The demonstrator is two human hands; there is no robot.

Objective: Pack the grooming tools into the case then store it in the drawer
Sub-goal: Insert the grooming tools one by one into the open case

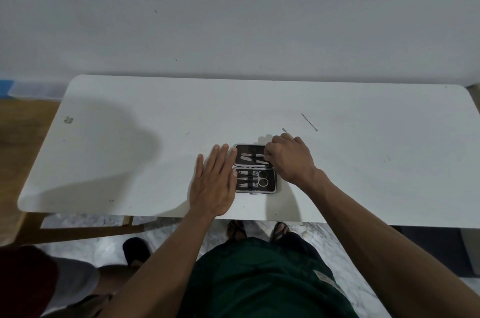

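A small black grooming case point(255, 189) with a silver rim lies open on the white table point(130, 136). Its near half holds clippers and small scissors point(262, 178) under a strap; its far half holds flat metal tools point(246, 158). My left hand point(214, 182) lies flat and open on the table, fingertips touching the case's left edge. My right hand point(291, 158) is curled over the far half's right end, pinching a thin metal tool whose tip point(284, 130) sticks out behind the hand. A thin metal pick point(309, 122) lies loose on the table beyond.
The table stands against a white wall. Below its near edge are marble floor, my sandalled feet point(257, 230) and a wooden frame point(78, 229) at left. Another person's knee point(78, 276) shows at lower left. No drawer is in view.
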